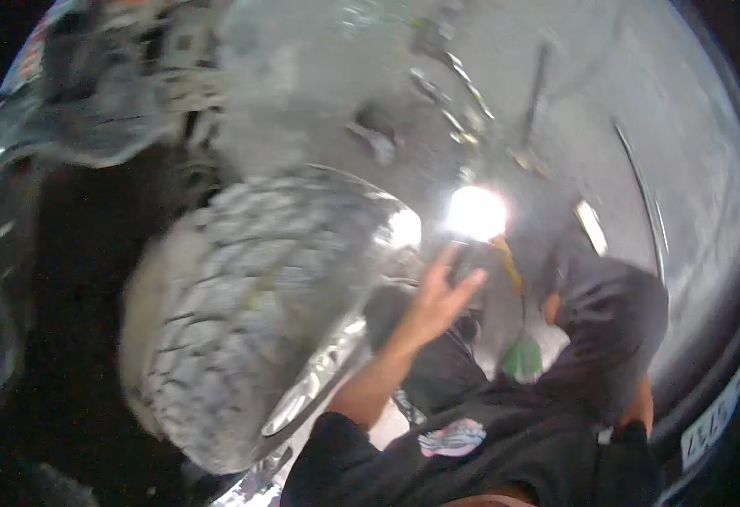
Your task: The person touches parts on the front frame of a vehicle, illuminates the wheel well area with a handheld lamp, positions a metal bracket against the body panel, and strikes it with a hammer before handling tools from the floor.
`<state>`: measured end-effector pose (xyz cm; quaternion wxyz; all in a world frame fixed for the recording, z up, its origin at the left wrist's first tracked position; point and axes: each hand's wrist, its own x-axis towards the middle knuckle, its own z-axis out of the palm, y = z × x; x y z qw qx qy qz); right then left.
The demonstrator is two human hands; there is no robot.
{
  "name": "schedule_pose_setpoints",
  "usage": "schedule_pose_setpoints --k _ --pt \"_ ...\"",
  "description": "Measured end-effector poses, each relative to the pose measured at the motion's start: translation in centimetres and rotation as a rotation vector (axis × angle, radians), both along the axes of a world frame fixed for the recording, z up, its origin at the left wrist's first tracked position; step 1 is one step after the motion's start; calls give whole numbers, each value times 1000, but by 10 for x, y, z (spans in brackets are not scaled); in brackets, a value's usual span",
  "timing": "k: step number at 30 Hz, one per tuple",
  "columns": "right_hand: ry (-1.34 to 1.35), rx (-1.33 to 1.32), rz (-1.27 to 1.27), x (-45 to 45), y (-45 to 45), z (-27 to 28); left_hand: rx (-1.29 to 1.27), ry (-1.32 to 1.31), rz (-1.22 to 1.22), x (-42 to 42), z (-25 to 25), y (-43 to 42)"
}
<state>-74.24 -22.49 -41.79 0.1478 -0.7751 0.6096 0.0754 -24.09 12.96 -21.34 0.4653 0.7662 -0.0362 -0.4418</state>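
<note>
My left hand [442, 300] reaches forward from a dark sleeve, thumb and fingers on either side of a dark block, which looks like the body of a lit work light [477, 213]. The glare hides its shape. Left of this hand stands a large tyre [234, 313] with a chunky, dusty tread, a shiny metal edge running along its right side. My right forearm [638, 407] drops behind my bent leg, and its hand is hidden. Between my legs lies a pale cloth or glove with a green patch [524, 359].
Blurred metal tools [469, 89] lie on the grey floor ahead, with a hammer-like tool [539, 101] beside them. A long thin rod [640, 190] lies farther right. At the lower right is a vehicle edge with a number plate [712, 431]. Dark vehicle parts [91, 101] fill the upper left.
</note>
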Motion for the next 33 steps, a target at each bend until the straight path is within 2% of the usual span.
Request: schedule_pose_setpoints --k 2,4,6,7,8,9,10,12,14,15,17,18,20,22,25,26,28,32,33 --pt "-36 -14 67 31 -16 21 32 30 -2 10 4 -11" --pt "-65 135 46 71 -43 38 55 95 48 13 6 -17" --pt "-24 277 13 88 -50 68 15 100 111 -10 -32 -3" --pt "-97 188 139 106 -50 76 73 125 100 -21 -50 4" --pt "-170 103 259 123 -48 82 122 99 81 -25 -32 1" --pt "-193 136 313 134 -49 87 171 73 62 -29 -13 -1" --pt "-201 178 366 136 -59 97 159 40 79 -39 13 -6" --pt "-180 522 156 216 -41 218 136 -27 111 -58 67 -15" --pt "-551 584 143 232 -26 279 147 224 53 -65 136 -18" --pt "-477 589 139 235 -20 310 139 325 13 -68 169 -19" --pt "-377 481 339 239 -10 358 119 413 59 -61 243 -34" --pt "-257 474 400 229 -7 367 88 474 102 -54 281 -44" --pt "-310 625 280 244 6 412 28 -88 -180 -19 356 -60" --pt "-280 701 274 235 14 413 90 2 -82 13 428 -67" --pt "-290 918 -52 248 36 428 130 68 71 47 513 -65" --pt "-382 1071 -181 258 39 437 100 75 107 54 527 -58" --pt "-372 1137 -330 269 47 438 48 89 156 55 533 -49" --pt "-399 1088 -444 280 60 450 -11 156 161 37 489 -28" --pt "-378 1068 -417 268 60 438 -10 157 -53 39 476 -22"
